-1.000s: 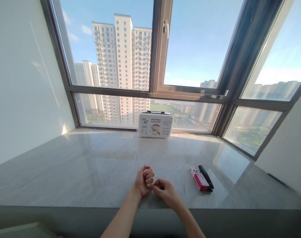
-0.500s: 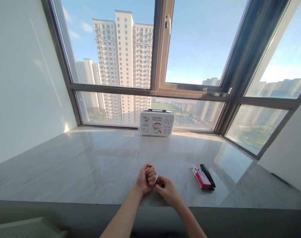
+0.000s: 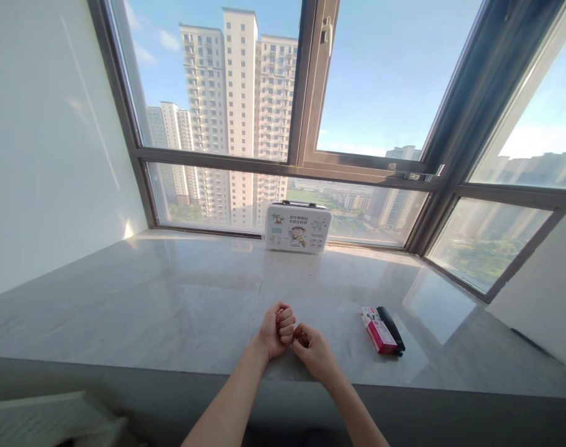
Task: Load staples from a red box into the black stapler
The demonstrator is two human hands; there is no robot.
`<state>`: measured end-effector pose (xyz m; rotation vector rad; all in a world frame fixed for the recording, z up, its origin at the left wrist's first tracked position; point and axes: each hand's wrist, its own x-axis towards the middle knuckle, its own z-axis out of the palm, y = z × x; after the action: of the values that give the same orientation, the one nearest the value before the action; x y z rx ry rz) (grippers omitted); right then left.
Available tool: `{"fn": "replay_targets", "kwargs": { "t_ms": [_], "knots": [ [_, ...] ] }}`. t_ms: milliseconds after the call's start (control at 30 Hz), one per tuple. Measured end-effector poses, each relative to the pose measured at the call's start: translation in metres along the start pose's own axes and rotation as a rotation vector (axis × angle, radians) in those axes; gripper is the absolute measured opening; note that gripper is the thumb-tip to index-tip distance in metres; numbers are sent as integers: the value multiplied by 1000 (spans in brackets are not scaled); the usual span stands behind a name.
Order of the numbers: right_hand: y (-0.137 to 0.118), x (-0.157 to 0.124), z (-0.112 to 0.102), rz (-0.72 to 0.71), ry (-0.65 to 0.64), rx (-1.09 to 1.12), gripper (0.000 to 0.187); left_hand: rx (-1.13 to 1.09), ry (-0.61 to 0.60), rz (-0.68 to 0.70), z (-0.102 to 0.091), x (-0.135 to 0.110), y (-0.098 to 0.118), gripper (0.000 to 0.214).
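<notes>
My left hand (image 3: 278,330) rests on the grey marble-look sill, closed in a fist with the knuckles toward the right. Close beside it, my right hand (image 3: 315,354) lies with its fingers curled and the thumb tucked against them. The fingertips of the right hand are at or very near the left fist; I cannot tell if they touch. What either hand holds, if anything, is hidden inside the fingers. To the right of both hands lie a small pink and white box (image 3: 378,332) and a long black object (image 3: 391,329) that looks like a stapler, side by side.
A white case (image 3: 297,230) with cartoon prints and a dark handle stands upright against the window (image 3: 208,164). The wide sill (image 3: 124,298) ends at a front edge just before my wrists. Below left is a pale slatted object (image 3: 45,416). White walls bound both sides.
The camera view has tilted slightly. Both hands keep the same closed pose beside each other; the case, box and black object stay in place.
</notes>
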<state>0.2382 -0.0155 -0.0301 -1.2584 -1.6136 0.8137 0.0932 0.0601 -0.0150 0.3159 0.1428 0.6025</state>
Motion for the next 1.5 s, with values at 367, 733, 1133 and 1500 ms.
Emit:
{"fn": "replay_targets", "kwargs": {
  "t_ms": [367,733,1133,1500],
  "knots": [
    [0,1,-7,39,-110,109,28,25,3,12,2,2,-6,46],
    [0,-2,-1,-13,-29,-18,18,82,0,142,3,-4,-7,48],
    [1,-4,0,-31,21,-135,10,365,100,268,3,-2,-9,48],
    [-10,-11,-4,39,118,49,32,972,389,638,14,-9,-40,32]
  ]
}}
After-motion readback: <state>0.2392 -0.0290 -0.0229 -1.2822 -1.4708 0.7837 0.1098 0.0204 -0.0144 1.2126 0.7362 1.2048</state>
